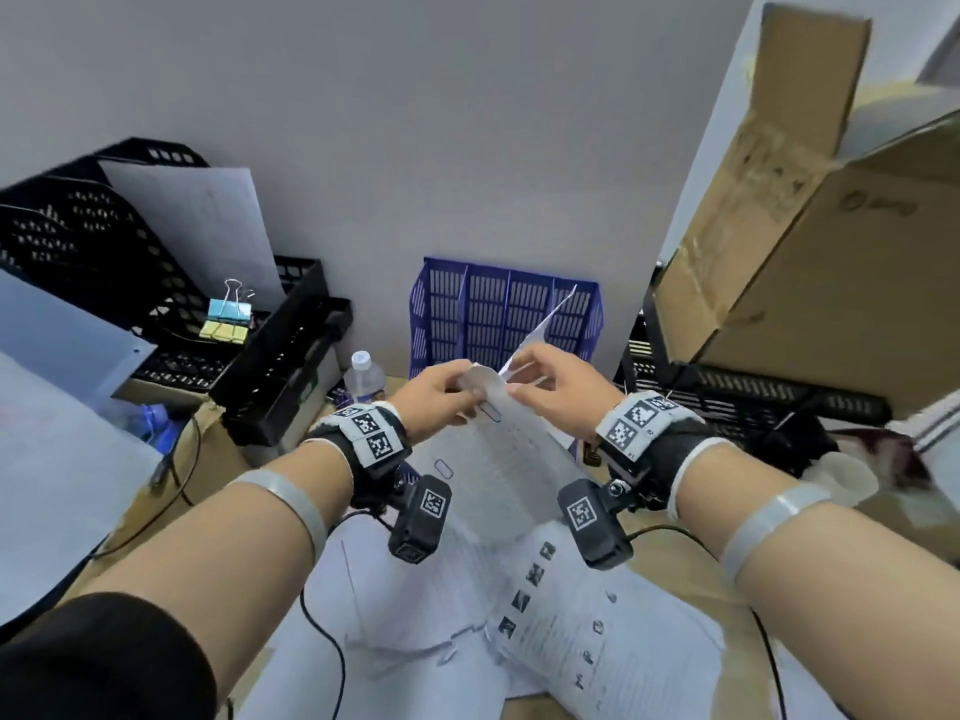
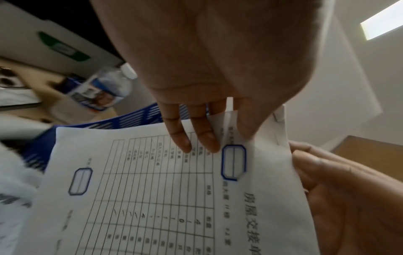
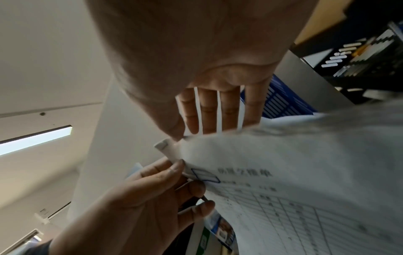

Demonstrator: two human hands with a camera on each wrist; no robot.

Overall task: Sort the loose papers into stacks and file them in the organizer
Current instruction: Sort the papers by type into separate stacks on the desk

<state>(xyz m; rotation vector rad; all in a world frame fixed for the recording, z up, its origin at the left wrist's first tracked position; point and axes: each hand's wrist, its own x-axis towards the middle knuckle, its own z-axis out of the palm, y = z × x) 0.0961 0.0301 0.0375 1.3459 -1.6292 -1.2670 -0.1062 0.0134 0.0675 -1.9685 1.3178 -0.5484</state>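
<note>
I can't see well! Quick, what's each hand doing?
Left hand: pinching the clipped papers at the top.
Right hand: gripping the same papers.

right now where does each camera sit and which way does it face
Head: on the head, facing down at both forearms, left hand, right hand, blue organizer.
Left wrist: under the left palm, facing along its fingers to the clipped form.
Right wrist: under the right palm, facing the left hand.
All share the form.
</note>
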